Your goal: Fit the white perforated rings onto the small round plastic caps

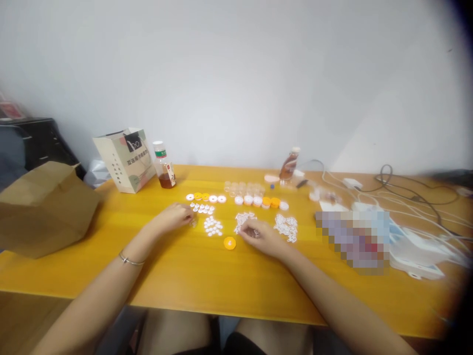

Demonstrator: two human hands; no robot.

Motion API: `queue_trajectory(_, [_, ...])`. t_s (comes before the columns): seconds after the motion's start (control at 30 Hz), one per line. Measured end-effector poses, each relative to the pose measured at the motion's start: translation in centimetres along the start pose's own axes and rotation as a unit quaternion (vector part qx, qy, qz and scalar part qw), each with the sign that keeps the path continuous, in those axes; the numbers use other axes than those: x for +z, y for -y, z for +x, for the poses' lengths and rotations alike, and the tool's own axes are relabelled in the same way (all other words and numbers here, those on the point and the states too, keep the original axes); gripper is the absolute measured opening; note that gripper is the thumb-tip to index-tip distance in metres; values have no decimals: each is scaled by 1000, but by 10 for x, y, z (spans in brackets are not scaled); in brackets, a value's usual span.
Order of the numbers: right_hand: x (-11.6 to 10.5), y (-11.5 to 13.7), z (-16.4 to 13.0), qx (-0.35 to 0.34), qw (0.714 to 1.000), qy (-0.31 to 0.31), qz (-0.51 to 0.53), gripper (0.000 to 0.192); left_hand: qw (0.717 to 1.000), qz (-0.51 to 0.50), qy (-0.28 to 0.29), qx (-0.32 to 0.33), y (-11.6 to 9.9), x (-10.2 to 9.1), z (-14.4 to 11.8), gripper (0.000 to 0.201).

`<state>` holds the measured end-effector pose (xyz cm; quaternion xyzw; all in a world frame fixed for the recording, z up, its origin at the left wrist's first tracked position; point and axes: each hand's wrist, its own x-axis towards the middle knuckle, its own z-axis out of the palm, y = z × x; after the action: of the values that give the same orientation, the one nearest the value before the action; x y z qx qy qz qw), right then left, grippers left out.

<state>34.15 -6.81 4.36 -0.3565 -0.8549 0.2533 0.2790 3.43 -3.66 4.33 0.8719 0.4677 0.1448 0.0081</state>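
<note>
Left hand rests on the tabletop, fingers curled loosely at the edge of a cluster of small white discs; whether it pinches one I cannot tell. Right hand is likewise curled, fingertips down at the near edge of a heap of white rings; any piece in its grip is too small to see. One orange cap lies alone between the hands, just beside the right.

Behind: a row of white and orange caps, a second row, clear cups behind that. Another ring heap sits to the right.

Judgement on method: parts are tiny and light, so pick one at a time with the fingertips, lift rather than drag, and keep wrists planted to avoid scattering neighbouring piles. Keep the orange cap close and flat so a part seats squarely. Bottle and cables stand well apart, no hazard.
</note>
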Motion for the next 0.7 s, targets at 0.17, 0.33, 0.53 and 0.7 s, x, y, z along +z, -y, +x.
queue_trajectory(0.17, [7,0,-1,-35,999,32,-5,16,992,-32,-84,83,-37,6,9,21])
queue_trajectory(0.33, [12,1,-2,-72,996,47,-11,21,978,-111,-63,166,-85,26,12,17])
queue_trajectory(0.53, [18,-2,-1,-76,995,68,-18,23,975,-141,-44,166,-94,42,12,16])
queue_trajectory(0.7, [22,-4,0,-65,996,63,-13,15,974,-170,-34,147,-94,46,12,17])
